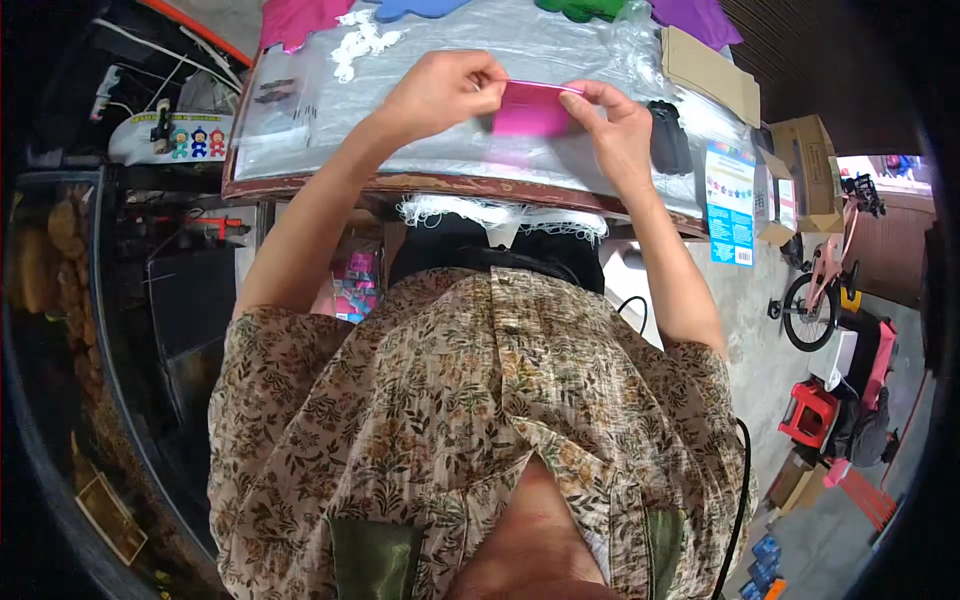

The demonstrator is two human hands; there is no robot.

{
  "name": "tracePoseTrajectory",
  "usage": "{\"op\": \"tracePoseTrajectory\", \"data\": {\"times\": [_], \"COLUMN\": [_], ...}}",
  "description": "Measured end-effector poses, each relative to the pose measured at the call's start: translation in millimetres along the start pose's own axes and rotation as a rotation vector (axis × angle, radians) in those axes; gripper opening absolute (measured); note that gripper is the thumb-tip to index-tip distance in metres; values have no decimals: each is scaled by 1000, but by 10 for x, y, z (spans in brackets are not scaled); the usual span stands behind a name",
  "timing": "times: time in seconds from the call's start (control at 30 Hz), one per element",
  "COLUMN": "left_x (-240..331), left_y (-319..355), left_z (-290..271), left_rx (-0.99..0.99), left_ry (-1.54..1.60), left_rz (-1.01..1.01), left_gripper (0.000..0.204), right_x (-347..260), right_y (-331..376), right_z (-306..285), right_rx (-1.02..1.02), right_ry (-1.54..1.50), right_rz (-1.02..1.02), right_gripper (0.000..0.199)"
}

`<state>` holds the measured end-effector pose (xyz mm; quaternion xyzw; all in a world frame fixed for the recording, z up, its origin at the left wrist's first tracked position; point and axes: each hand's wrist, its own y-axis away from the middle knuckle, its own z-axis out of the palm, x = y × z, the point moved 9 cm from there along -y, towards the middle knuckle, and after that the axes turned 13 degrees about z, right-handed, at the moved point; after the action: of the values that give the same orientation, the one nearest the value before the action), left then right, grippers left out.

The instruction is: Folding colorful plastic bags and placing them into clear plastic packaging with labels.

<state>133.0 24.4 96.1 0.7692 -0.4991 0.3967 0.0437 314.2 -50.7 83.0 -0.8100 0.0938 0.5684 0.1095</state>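
Observation:
A small pink rectangular piece of thin, slightly see-through material (530,111) hangs over the table, stretched between my hands. My left hand (440,93) pinches its upper left corner, with the fingers closed. At the upper right corner my right hand (615,122) grips it between thumb and fingers. The upper edge is pulled straight, and the lower part is blurred. Beneath lies a table covered in clear plastic (400,158) with a worn reddish-brown edge. A tangle of white string (361,44) rests beyond my left hand, and more white string (460,212) lies across my lap.
Along the far side sit pink (303,20), blue (420,7), green (582,8) and purple (697,20) piles. Crumpled clear plastic (630,50), brown cardboard (710,75) and a black object (667,138) lie at the right. A blue printed sheet (730,205) hangs over the right edge.

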Motion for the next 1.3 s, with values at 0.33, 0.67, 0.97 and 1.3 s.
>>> {"op": "tracePoseTrajectory", "data": {"times": [0.33, 0.67, 0.97, 1.3], "left_x": [-152, -16, -5, 190], "left_y": [100, 190, 218, 72], "left_z": [255, 408, 409, 441], "left_rx": [599, 849, 908, 677], "left_ry": [1330, 879, 787, 960], "left_rz": [-225, -293, -249, -233], "left_gripper": [44, 40, 34, 14], "right_x": [7, 14, 31, 124], "right_y": [37, 140, 219, 183], "right_z": [61, 43, -26, -227], "right_rx": [24, 74, 77, -101], "right_ry": [-452, -480, -624, -507], "right_rz": [194, 247, 263, 342], "right_gripper": [14, 14, 12, 14]}}
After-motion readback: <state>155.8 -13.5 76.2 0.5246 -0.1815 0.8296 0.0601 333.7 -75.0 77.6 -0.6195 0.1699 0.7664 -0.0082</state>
